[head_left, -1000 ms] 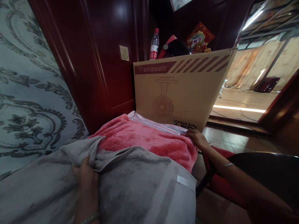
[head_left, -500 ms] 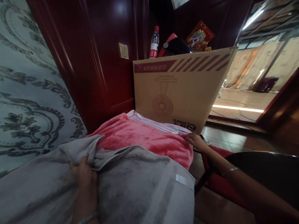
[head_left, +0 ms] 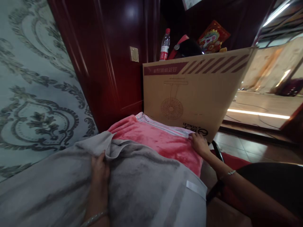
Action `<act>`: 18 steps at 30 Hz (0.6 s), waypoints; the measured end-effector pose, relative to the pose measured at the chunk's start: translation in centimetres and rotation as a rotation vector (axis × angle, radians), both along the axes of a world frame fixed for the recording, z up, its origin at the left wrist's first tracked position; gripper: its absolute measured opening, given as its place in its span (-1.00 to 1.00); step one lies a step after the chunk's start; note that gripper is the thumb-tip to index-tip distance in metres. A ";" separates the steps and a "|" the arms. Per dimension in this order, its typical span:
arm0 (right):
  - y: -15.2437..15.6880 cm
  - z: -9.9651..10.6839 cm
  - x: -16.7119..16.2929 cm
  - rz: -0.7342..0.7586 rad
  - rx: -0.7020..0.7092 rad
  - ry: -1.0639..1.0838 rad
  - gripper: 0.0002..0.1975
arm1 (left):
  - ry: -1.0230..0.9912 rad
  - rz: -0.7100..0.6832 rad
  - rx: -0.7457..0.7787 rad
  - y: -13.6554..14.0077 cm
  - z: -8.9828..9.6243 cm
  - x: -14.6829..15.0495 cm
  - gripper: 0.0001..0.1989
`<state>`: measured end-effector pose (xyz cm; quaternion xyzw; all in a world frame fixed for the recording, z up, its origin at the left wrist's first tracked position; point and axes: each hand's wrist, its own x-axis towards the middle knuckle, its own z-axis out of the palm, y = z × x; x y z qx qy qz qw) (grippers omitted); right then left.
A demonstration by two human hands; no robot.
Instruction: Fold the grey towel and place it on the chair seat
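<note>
Whatever carries it all is buried from view here, draped in a pink blanket [head_left: 157, 135] stretching ahead of the left hand [head_left: 100, 167] and across to its striped edge at the right hand [head_left: 199, 144]. And straight on top lies a grey blanket [head_left: 146, 179], bunched by the left hand, spread flatter nearside of the right!

— Worn behind the left hand [head_left: 99, 168]?
— A silvery bracelet [head_left: 95, 217], curved round the wrist, with a ridged, beadlike surface, slightly blurred.
— And behind the right hand [head_left: 199, 143]?
— A slimmer metal band [head_left: 231, 172], also silvery, with a small bright bump; too small for more detail.
— Farther up?
— Bare along the right forearm [head_left: 255, 195], then too dark to tell.
</note>
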<state>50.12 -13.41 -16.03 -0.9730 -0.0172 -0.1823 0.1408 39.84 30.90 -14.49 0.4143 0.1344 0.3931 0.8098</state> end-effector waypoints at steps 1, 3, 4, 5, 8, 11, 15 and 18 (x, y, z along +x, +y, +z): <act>1.1 0.4 -0.3 0.097 0.024 -0.044 -0.64 | 0.016 0.004 -0.015 -0.1 0.1 -0.1 -0.60; 4.2 1.0 -1.2 0.374 0.133 -0.053 -0.65 | 0.052 0.032 -0.045 -0.3 0.4 -0.3 -0.60; 6.2 1.2 -1.8 0.526 0.205 -0.017 -0.66 | 0.059 0.044 -0.063 -0.5 0.6 -0.5 -0.60; 8.4 1.4 -2.3 0.669 0.270 0.029 -0.67 | 0.060 0.053 -0.082 -0.5 0.8 -0.6 -0.61; 15.6 2.2 -4.1 1.003 0.390 0.060 -0.64 | 0.038 0.052 -0.119 -0.6 1.1 -1.0 -0.64; 22.3 3.8 -5.1 1.166 0.370 -0.021 -0.46 | 0.021 0.012 -0.114 -0.5 1.0 -1.4 -0.66; 28.6 6.0 -5.1 0.979 0.205 -0.012 -0.13 | -0.036 -0.038 -0.060 -0.4 0.6 -1.6 -0.61; 31.3 6.1 -4.2 0.902 0.226 -0.006 -0.28 | -0.034 -0.024 0.001 -0.5 0.3 -1.6 -0.56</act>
